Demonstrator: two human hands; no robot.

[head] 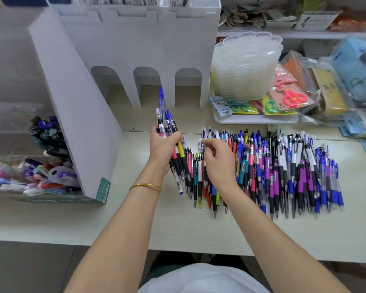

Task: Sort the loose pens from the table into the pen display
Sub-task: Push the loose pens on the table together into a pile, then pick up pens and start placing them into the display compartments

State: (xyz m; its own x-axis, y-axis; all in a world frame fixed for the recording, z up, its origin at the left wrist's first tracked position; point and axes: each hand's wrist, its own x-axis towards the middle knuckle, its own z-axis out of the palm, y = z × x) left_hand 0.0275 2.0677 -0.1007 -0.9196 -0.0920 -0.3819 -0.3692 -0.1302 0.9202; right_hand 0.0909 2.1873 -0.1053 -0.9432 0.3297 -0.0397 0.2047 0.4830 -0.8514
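Left hand clutches a bundle of pens at center. Right hand, fingers curled, hovers over loose pens toward three o'clock; its grasp is unclear. Pen display stands at ten o'clock.

both forearms bare; left hand & right hand bare too. thin gold bangle round left wrist. white top at bottom edge, dark trousers w/ it.
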